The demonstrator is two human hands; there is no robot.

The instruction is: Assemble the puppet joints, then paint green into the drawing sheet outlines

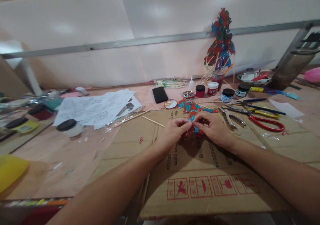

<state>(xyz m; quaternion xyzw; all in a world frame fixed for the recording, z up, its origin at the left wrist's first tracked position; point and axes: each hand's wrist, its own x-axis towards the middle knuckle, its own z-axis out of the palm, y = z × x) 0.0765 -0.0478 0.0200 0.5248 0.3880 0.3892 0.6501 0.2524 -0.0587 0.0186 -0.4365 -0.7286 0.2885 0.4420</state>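
Observation:
A flat jointed puppet figure (192,106), painted orange-red and blue, lies on the cardboard sheet (155,161), partly hidden by my hands. My left hand (178,129) and my right hand (208,126) meet over its lower part, both with fingers pinched together. My right fingers close on the puppet's lower piece. Whatever sits between my left fingertips is too small to make out. Just beyond the hands are a small dish of golden bits (170,104) and a dish of mixed coloured bits (188,94). Thin sticks (206,101) lie across the puppet's upper part.
Pliers (232,117) and red-handled cutters (267,122) lie to the right. Paint jars (227,95), a dropper bottle (191,84) and a black phone (160,94) stand or lie behind. Finished-looking puppets (222,41) rise on sticks. Drawings (95,108) and a lidded jar (70,128) are left.

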